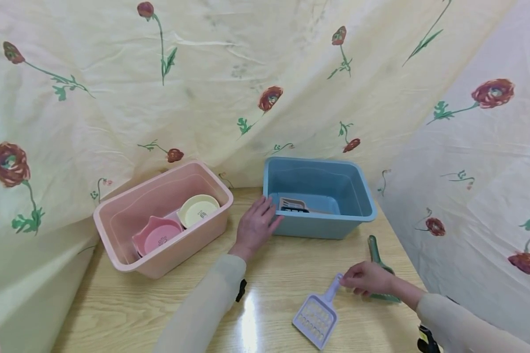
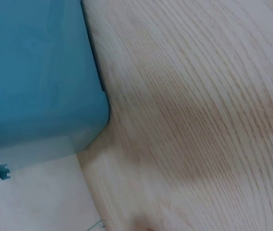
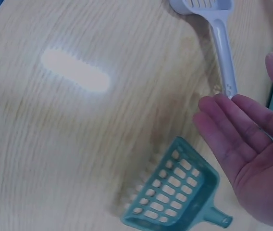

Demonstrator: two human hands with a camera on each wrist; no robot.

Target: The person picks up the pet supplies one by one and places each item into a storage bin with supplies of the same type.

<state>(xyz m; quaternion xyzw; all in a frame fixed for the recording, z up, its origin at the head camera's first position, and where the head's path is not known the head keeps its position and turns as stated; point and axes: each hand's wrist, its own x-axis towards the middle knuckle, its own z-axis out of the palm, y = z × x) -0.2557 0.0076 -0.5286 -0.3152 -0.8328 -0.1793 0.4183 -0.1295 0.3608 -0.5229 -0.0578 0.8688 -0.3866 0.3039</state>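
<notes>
My left hand [image 1: 255, 226] rests at the near left corner of a blue bin [image 1: 320, 228], its fingers on the rim. Inside that bin lie slotted scoops [image 1: 293, 203], one beige and one dark. A lilac litter scoop [image 1: 318, 316] lies on the table, its slotted blade towards me. The fingertips of my right hand [image 1: 368, 278] are right at the end of its handle [image 3: 223, 53]. In the right wrist view those fingers are extended, with the thumb well apart. A green litter scoop [image 3: 170, 192] lies beside the right hand, partly covered by it in the head view.
A pink bin [image 1: 190, 245] stands at the left, holding a cream bowl [image 1: 198, 210] and a pink bowl with pointed ears [image 1: 161, 235]. Flowered cloth [image 1: 225, 88] hangs behind the wood-grain table [image 1: 265, 318] and along its right side.
</notes>
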